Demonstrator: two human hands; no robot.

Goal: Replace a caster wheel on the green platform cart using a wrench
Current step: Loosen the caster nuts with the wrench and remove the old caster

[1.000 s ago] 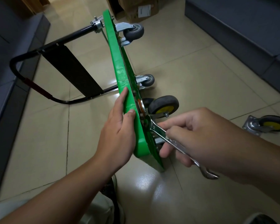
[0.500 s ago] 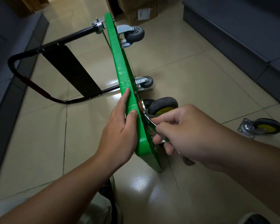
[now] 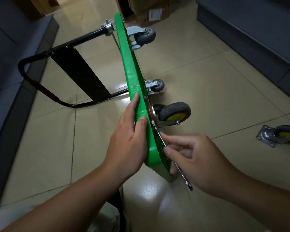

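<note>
Green cart [image 3: 134, 91] stands on its side edge on the tile floor [image 3: 199, 77], black handle [image 3: 40, 87] out to the left and wheels facing right. Left hand [image 3: 129, 144] braces the upper rim near the close end, fingers straight along the deck, thumb across the rim. Right hand [image 3: 196, 158] grips the wrench [image 3: 182, 174] by its shank, with the head at the mounting plate of the yellow-hub caster [image 3: 174, 111] on the cart; a second caster [image 3: 281, 136] lies loose on the floor, well to the right.
</note>
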